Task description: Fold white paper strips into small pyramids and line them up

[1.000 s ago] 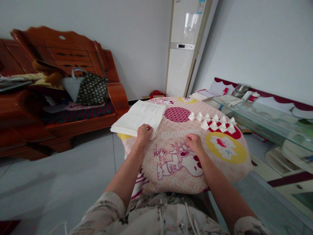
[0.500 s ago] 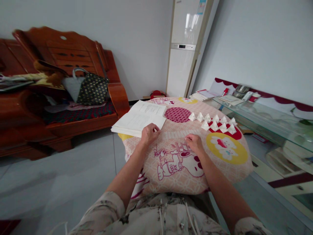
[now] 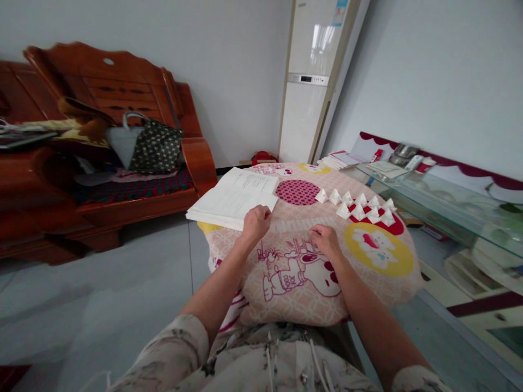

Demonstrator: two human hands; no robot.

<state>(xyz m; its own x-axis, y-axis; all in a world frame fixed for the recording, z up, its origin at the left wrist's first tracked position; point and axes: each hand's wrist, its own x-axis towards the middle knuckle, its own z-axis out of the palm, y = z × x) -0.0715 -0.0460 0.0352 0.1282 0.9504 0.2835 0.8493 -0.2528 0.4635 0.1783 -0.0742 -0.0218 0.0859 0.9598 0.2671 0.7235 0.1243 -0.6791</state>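
My left hand (image 3: 257, 222) is closed, its fingers curled at the near right corner of an open book (image 3: 235, 197) with printed pages. Whether anything is inside those fingers is hidden. My right hand (image 3: 324, 238) rests low over the cloth, fingers bent together; I cannot make out anything in them. Between the two hands runs a pale striped band (image 3: 302, 224) across the patterned tablecloth (image 3: 281, 310); whether it is print or a separate strip, I cannot tell. Beyond my right hand stand several small white folded-paper pyramids (image 3: 359, 211) in two rows.
A stack of papers (image 3: 337, 159) lies at the table's far edge. To the right is a glass-topped cabinet (image 3: 453, 204) with metal bowls (image 3: 403, 153). A wooden sofa (image 3: 122, 87) with bags (image 3: 157, 147) stands left, and a tall white air conditioner (image 3: 304, 117) behind.
My left hand has moved slightly right and its fingers have curled in more. My right hand stays almost in place. The book and pyramids have not moved.
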